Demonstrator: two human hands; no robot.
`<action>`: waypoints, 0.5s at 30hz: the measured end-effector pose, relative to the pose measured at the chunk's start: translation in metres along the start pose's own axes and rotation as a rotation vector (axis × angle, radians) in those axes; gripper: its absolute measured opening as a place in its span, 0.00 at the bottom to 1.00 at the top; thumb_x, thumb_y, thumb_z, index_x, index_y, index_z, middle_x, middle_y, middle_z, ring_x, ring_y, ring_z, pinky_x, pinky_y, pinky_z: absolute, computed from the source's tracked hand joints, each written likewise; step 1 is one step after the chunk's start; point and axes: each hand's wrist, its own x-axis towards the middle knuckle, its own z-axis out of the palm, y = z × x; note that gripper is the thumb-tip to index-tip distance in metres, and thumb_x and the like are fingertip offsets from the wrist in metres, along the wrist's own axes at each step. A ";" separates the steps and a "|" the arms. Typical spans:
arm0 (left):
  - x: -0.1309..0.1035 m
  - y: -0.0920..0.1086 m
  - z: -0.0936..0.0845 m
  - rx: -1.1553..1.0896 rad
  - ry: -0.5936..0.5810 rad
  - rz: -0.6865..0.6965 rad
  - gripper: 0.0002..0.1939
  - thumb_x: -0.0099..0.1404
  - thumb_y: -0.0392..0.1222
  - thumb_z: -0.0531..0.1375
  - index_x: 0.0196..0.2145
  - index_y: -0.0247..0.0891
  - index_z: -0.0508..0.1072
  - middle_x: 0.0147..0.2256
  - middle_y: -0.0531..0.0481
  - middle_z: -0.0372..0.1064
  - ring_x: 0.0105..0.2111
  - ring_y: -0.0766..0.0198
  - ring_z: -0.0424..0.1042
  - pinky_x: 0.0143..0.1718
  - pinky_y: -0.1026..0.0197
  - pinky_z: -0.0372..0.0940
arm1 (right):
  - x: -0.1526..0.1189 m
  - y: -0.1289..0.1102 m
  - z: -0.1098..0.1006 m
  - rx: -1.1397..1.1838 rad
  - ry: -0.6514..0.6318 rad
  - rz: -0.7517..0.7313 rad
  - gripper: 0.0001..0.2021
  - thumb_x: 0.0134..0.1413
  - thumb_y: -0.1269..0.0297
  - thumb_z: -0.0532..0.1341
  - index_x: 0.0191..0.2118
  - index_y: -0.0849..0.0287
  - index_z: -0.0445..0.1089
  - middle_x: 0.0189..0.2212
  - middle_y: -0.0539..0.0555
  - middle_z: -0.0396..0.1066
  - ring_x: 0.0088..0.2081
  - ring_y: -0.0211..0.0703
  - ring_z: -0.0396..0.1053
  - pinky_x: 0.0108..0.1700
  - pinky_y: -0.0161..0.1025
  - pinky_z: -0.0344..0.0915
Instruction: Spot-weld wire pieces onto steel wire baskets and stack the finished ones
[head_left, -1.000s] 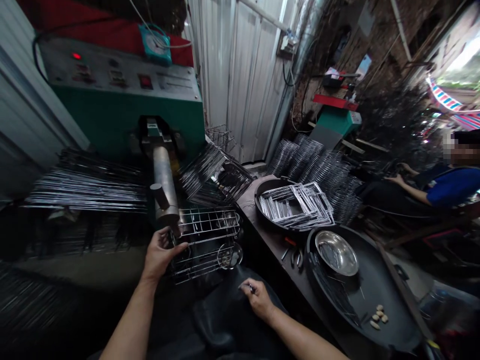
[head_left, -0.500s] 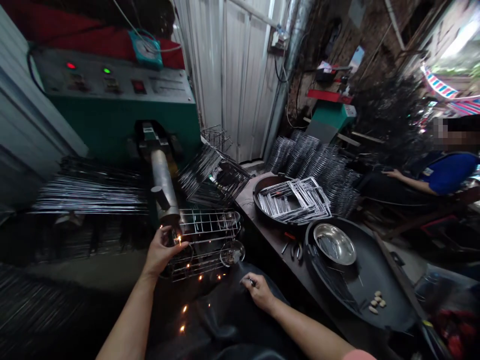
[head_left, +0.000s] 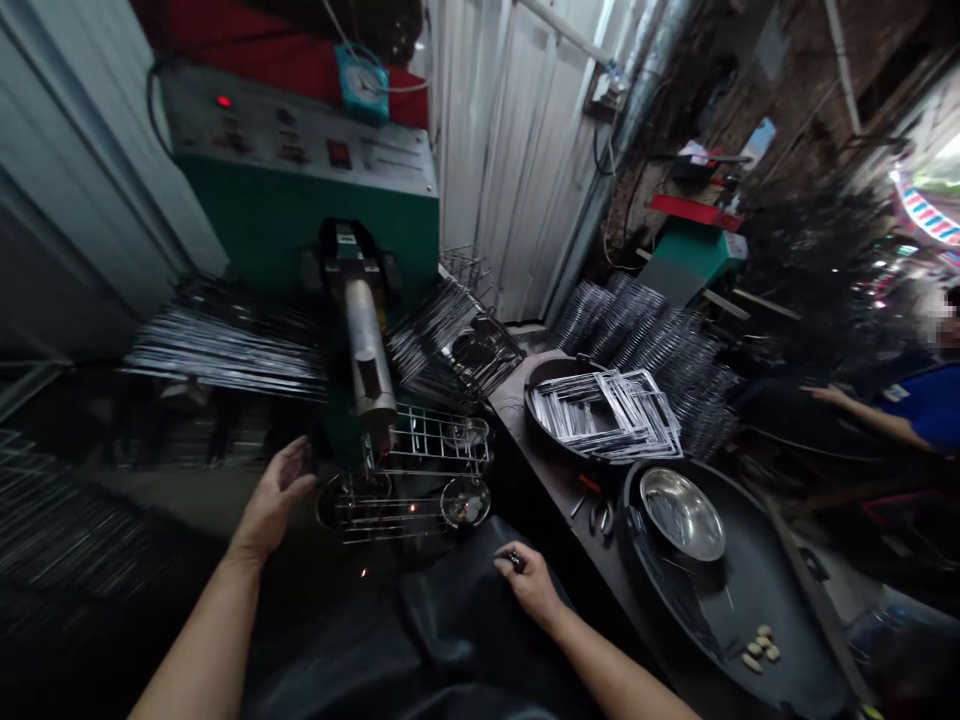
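My left hand (head_left: pixel 274 497) is raised left of the welding machine's metal arm (head_left: pixel 367 350), fingers apart and holding nothing. A wire rack (head_left: pixel 439 440) with round metal cups sits under the tip of that arm, apart from my left hand. Over the dark apron (head_left: pixel 457 600), my right hand (head_left: pixel 529 580) is closed around a small dark metal piece, too small to make out. One spark glows at the lower part of the rack, another just below it.
Wire bundles (head_left: pixel 225 345) lie left of the machine (head_left: pixel 307 200). On the right bench are a pan (head_left: pixel 536 410) of wire frames, pliers (head_left: pixel 600 515) and a large black tray (head_left: pixel 787 580) with a steel bowl (head_left: pixel 682 513). A person in blue (head_left: pixel 926 400) sits at the far right.
My left hand has let go at the rack and moved left, its fingers opening. Fewer sparks show, and the machine's green light is off. The view has shifted, moving the scene mostly rightward.
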 end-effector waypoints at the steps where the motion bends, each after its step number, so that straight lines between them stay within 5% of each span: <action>1: -0.004 -0.004 -0.004 0.009 -0.012 -0.023 0.55 0.45 0.69 0.63 0.63 0.33 0.56 0.66 0.30 0.55 0.68 0.40 0.50 0.66 0.44 0.54 | 0.001 -0.001 0.000 0.008 0.013 0.017 0.15 0.49 0.50 0.65 0.31 0.59 0.76 0.27 0.52 0.73 0.31 0.43 0.69 0.37 0.37 0.66; 4: -0.016 -0.015 -0.004 0.030 -0.077 -0.086 0.60 0.42 0.70 0.65 0.65 0.33 0.55 0.66 0.28 0.54 0.68 0.40 0.50 0.67 0.44 0.53 | 0.002 -0.004 0.003 0.036 0.045 0.062 0.17 0.46 0.48 0.66 0.31 0.58 0.76 0.27 0.53 0.73 0.32 0.44 0.70 0.38 0.38 0.66; 9: -0.019 -0.019 0.022 0.127 -0.185 -0.086 0.64 0.35 0.61 0.73 0.66 0.36 0.56 0.65 0.32 0.58 0.67 0.40 0.54 0.68 0.42 0.50 | 0.004 -0.019 0.004 0.121 0.107 0.131 0.20 0.38 0.48 0.71 0.32 0.58 0.73 0.24 0.48 0.68 0.28 0.39 0.65 0.33 0.36 0.64; 15: -0.039 -0.013 0.023 0.295 -0.224 -0.096 0.68 0.33 0.69 0.70 0.66 0.36 0.54 0.63 0.32 0.60 0.63 0.36 0.60 0.64 0.38 0.57 | 0.001 -0.054 -0.007 0.318 0.074 0.600 0.15 0.50 0.54 0.66 0.29 0.57 0.62 0.15 0.37 0.49 0.16 0.28 0.40 0.18 0.29 0.39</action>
